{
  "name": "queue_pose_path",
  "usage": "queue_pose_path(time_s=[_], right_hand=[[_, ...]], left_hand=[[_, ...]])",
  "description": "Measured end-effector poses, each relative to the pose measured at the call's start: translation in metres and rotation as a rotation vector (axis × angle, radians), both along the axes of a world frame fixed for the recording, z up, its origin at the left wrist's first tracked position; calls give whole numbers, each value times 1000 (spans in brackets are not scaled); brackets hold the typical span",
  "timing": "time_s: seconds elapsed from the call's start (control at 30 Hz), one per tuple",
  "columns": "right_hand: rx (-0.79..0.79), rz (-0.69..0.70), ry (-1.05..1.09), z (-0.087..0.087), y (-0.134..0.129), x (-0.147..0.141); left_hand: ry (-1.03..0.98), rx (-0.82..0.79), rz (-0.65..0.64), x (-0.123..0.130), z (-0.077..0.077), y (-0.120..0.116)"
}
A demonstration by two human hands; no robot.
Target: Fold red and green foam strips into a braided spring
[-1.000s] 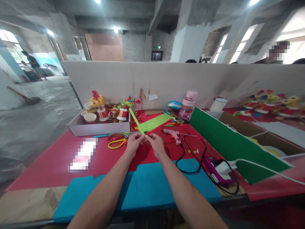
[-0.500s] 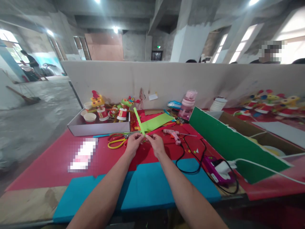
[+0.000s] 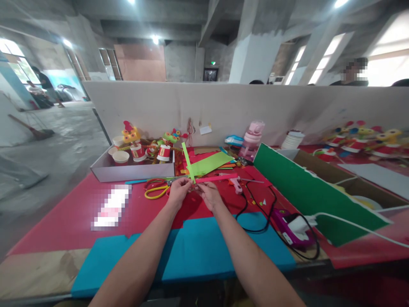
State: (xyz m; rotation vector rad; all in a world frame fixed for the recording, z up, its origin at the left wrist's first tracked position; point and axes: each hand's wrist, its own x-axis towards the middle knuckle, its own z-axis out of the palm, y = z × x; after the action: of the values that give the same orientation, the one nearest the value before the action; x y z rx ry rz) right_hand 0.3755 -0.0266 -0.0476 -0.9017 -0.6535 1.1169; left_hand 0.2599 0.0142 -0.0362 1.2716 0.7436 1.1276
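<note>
My left hand (image 3: 180, 192) is closed in a pinch at the lower end of a light green paper strip (image 3: 188, 162), which stands up and leans left. My right hand (image 3: 209, 194) pinches close beside it, where a pinkish-red paper strip (image 3: 217, 178) meets the green one at a corner. The red strip points right, over the pink glue gun (image 3: 236, 185), hiding part of it. My fingers cover the join, so whether the strips are stuck together cannot be seen. Scissors with yellow handles (image 3: 156, 192) lie just left of my left hand.
Behind my hands lies a green paper sheet (image 3: 212, 163). A white box (image 3: 134, 172) with paper cups and figures stands left; a green-sided box (image 3: 313, 192) stands right. The glue gun's black cord runs near a purple power strip (image 3: 292, 230). Blue foam (image 3: 198, 251) lines the front edge.
The red strip has turned and now lies lower and flatter to the right, across the glue gun. The green strip's top has shifted slightly right. My right hand's fingers have shifted slightly.
</note>
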Motion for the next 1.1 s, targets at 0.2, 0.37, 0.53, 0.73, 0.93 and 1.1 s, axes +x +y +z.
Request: queue_pose_path(time_s=[0.2, 0.37, 0.53, 0.73, 0.93, 1.1], right_hand=[[-12, 11, -63, 5, -5, -2], [-17, 10, -41, 7, -6, -1], [-52, -29, -54, 3, -3, 0], [-59, -163, -82, 0, 2, 3], [-54, -151, -50, 1, 2, 1], [-78, -47, -38, 6, -3, 0]], left_hand=[[-4, 30, 17, 0, -8, 4], [36, 58, 25, -1, -7, 2], [40, 26, 16, 0, -4, 1], [-11, -35, 0, 3, -7, -2], [5, -15, -31, 3, -4, -4], [-23, -6, 10, 2, -3, -1]])
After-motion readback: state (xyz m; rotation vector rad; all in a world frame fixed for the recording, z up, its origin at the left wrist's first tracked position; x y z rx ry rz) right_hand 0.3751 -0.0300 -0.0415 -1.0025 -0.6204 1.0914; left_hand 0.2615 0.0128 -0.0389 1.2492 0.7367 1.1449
